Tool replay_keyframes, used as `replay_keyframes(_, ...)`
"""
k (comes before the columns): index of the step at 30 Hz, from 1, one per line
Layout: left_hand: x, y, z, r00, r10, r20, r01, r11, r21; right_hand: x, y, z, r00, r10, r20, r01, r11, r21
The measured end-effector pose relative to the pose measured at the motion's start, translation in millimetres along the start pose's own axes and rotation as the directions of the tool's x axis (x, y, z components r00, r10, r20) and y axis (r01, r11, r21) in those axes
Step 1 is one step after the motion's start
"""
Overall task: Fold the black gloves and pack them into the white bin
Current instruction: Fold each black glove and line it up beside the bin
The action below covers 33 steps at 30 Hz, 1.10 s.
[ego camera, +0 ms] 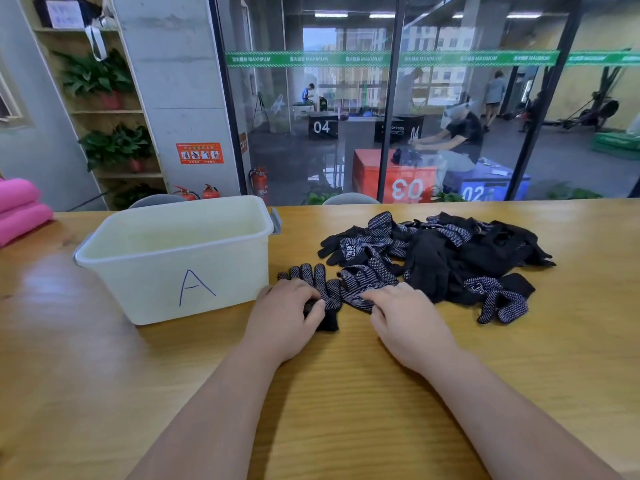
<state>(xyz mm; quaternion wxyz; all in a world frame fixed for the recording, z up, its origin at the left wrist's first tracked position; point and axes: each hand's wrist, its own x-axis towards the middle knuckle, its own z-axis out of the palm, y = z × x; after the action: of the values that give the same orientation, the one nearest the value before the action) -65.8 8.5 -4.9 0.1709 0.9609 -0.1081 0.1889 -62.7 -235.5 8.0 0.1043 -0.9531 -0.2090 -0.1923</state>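
Step in hand: pairing/lining up the 1st gloves, before any fold. L hand sits on a flat glove lying dotted side up on the bench. Its fingers curl over the glove's palm w/ the thumb by the cuff, so it looks like a grip on the fabric. R hand, just beside it, has bent fingertips on the near edge of a second glove. Can't tell if that's a pinch or just a press.

The second glove touches the flat one just ahead of the 2 hands. The rest of the black gloves are a loose pile ahead & to the right of the R hand, touching the second glove. The white bin, marked "A", stands just left of the L hand, close but apart. No glove shows inside, though its floor is mostly hidden.

Progress, by my read: barely started.

Next move prob. needs:
- R hand drags the second glove free of the pile & lays it over the flat one, cuffs matched.
- L hand pins the flat glove meanwhile.
- Fold the pair, then a short carry left into the bin.
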Motion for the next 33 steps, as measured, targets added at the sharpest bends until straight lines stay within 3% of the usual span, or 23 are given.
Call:
replay_keyframes(3,1,-1,1,1.000,-0.025,-0.013,0.025,1.000,0.011,0,-7,3,0.998,-0.054,-0.021,0.057,0.992,0.116)
replay_keyframes(9,1,12,3,1.000,0.007,-0.026,-0.004,0.994,0.106,-2,-2,7,0.999,0.015,0.034,-0.016,1.000,0.018)
replay_keyframes(13,3,11,13,0.996,0.028,0.080,-0.036,0.994,0.102,-2,4,5,1.000,-0.015,0.017,0.012,0.984,0.180)
replay_keyframes(15,3,8,13,0.994,0.026,0.109,-0.035,0.996,0.079,0,12,4,0.994,0.052,-0.098,-0.040,0.993,0.114)
replay_keyframes(17,2,9,10,0.996,0.046,0.071,-0.050,0.997,0.061,2,22,2,0.973,0.183,-0.141,-0.192,0.980,-0.056)
replay_keyframes(20,0,12,7,0.994,0.101,0.032,-0.103,0.994,0.040,0,38,4,0.913,0.401,0.068,-0.380,0.900,-0.212)
replay_keyframes(23,1,17,7,0.986,0.163,0.046,-0.162,0.987,-0.021,-1,47,6,0.887,0.426,0.182,-0.392,0.899,-0.194)
replay_keyframes(28,-1,24,11,0.957,0.266,0.113,-0.255,0.961,-0.105,2,52,6,0.908,0.410,0.083,-0.394,0.905,-0.160)
replay_keyframes(33,-2,24,13,0.945,0.263,0.196,-0.255,0.965,-0.067,3,59,-2,0.932,0.354,-0.075,-0.354,0.935,0.008)
